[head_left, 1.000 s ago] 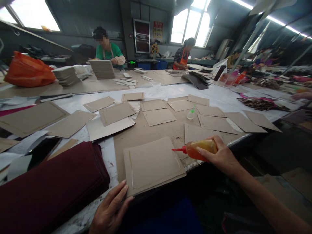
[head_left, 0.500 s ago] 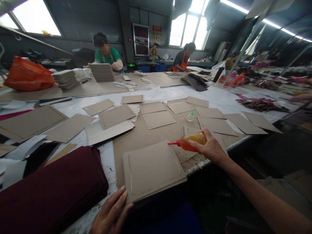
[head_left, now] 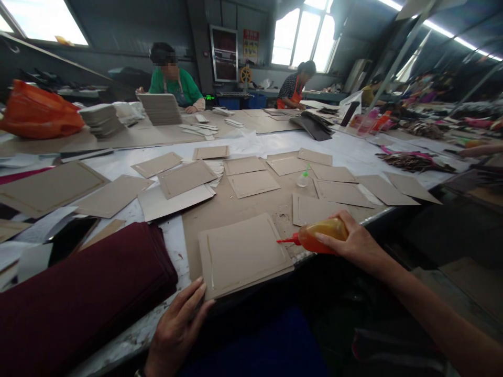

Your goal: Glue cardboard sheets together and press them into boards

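My right hand [head_left: 353, 240] is wrapped round a squeeze bottle [head_left: 323, 234] with amber liquid inside and a red nozzle. The bottle lies nearly level, its tip at the right edge of a tan cardboard sheet [head_left: 241, 248]. Shiny glue lines run along the left, front and right margins of this sheet, which lies on another sheet at the table's near edge. At its near left corner is my left hand [head_left: 178, 319], gripping the corner between fingers and thumb. The fingertips touch the left edge; the thumb is at the front edge.
Folded maroon cloth [head_left: 86, 298] lies at the left. Several glue-lined cardboard pieces [head_left: 253, 184] are spread beyond, with a small green-tipped bottle [head_left: 303, 179] among them. Across the table, a person in green [head_left: 188, 86] sits behind stacked boards [head_left: 160, 109]; another wears an orange apron [head_left: 291, 97].
The bottle's tip has moved along the sheet's right edge toward the near side, with my right hand shifting right. My left hand stays at the corner. The view has shifted slightly.
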### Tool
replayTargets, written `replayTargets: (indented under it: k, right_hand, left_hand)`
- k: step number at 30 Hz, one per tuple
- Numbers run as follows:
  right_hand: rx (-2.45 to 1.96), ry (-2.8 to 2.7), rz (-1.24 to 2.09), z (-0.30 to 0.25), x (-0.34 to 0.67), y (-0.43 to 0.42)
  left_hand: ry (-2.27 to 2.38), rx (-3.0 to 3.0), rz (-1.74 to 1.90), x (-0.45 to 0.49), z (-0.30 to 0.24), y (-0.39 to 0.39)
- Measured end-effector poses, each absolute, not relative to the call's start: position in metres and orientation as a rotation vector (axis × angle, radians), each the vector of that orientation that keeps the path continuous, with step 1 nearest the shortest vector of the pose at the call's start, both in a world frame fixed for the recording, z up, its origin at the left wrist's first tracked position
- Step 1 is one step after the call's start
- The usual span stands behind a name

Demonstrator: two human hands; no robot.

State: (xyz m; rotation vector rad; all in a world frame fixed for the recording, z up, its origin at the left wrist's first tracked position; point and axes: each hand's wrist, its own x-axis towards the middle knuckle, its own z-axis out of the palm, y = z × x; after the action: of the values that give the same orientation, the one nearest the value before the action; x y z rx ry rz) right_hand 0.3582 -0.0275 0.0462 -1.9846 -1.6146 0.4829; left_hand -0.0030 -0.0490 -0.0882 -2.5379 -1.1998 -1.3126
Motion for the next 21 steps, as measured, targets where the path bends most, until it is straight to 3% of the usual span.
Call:
replayTargets:
  k: [21]
  right_hand:
    - [-1.954, -1.509, 0.695, 0.037, 0.329, -0.075]
  left_hand:
    - [-1.285, -2.517, -1.378, -0.002, -0.091, -0.051]
